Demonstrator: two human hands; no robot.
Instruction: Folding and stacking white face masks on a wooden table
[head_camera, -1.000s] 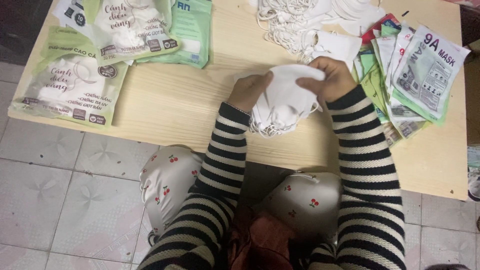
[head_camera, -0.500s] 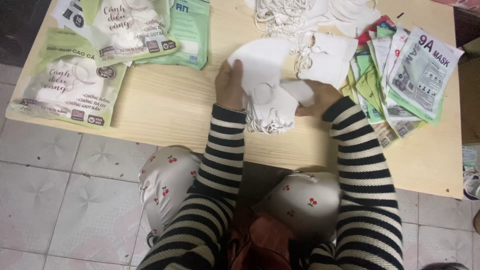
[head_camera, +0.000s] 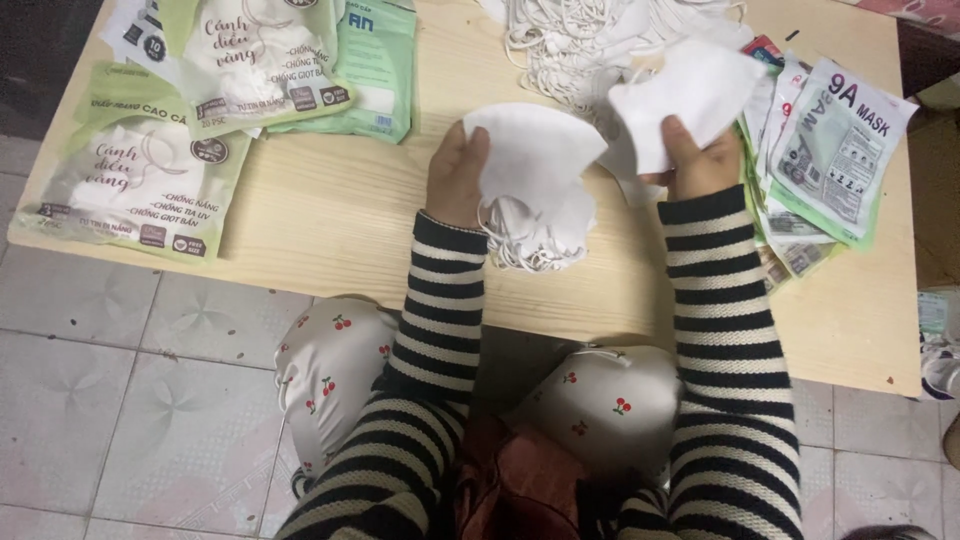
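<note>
My left hand (head_camera: 456, 180) grips a stack of white face masks (head_camera: 535, 190) with their ear loops dangling below, just above the low wooden table (head_camera: 330, 215). My right hand (head_camera: 700, 160) holds a single white mask (head_camera: 690, 95) lifted up and to the right of the stack. Both arms wear black-and-white striped sleeves.
A heap of loose white masks (head_camera: 590, 40) lies at the table's far edge. Green and white mask packets (head_camera: 140, 175) cover the left side, with another green packet (head_camera: 365, 70) beside them. A pile of flat printed pouches (head_camera: 835, 150) sits at the right. My knees are under the table's near edge, over tiled floor.
My hands have drawn apart: the right one pulled a single mask off the stack and carried it up and right, while the left kept hold of the stack.
</note>
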